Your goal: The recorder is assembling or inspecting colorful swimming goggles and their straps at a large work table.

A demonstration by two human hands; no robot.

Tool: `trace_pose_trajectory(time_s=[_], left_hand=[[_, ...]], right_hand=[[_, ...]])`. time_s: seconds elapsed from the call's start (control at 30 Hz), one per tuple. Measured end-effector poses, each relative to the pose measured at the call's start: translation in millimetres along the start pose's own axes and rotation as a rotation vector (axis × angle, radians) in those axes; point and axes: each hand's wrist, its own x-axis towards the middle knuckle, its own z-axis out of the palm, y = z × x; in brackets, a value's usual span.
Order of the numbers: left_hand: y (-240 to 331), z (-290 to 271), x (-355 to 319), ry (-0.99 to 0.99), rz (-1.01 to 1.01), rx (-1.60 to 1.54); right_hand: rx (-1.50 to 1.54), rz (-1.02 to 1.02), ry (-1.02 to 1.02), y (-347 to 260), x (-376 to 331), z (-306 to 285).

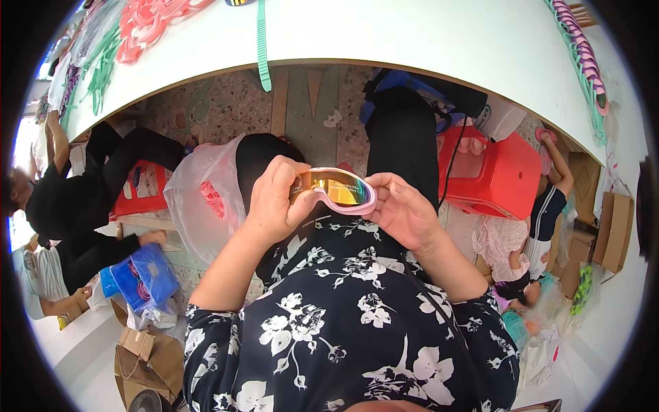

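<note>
A pair of swim goggles (338, 187) with a pale pink frame and one wide mirrored orange-yellow lens is held up above my lap. Its left end sits in my left hand (276, 196), thumb below and fingers over the top. My right hand (401, 209) pinches the pink rim at the other end between thumb and fingers. The lens faces up toward me, and no strap shows on it. Beside my left leg hangs a translucent plastic bag (202, 185) with pink pieces (211, 199) inside.
Ahead is a white table (412, 34) with pink straps (147, 27), green straps (103, 58) and a green strap (262, 48) hanging over its edge. A red plastic stool (498, 172) stands right. Other people sit left and right. Cardboard boxes (147, 364) lie lower left.
</note>
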Motion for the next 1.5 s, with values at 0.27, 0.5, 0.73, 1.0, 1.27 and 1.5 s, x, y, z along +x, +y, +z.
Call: trace_pose_trajectory(time_s=[0.27, 0.5, 0.73, 1.0, 1.27, 1.5], left_hand=[[1, 15, -9, 0.071, 0.028, 0.074], [4, 39, -15, 0.226, 0.010, 0.252], [-3, 46, -18, 0.220, 0.032, 0.301], [7, 53, -12, 0.254, -0.091, 0.397], [16, 54, -5, 0.238, -0.157, 0.417], [15, 52, 1, 0.247, -0.143, 0.350]], right_hand=[[0.067, -0.035, -0.037, -3, 2, -7], [-0.268, -0.253, 0.156, 10, 9, 10], [-0.008, -0.164, 0.143, 5, 3, 6], [-0.175, -0.210, 0.140, 13, 3, 26], [-0.282, -0.268, 0.106, 25, -1, 35], [0.013, -0.167, 0.298, 26, 0, 27]])
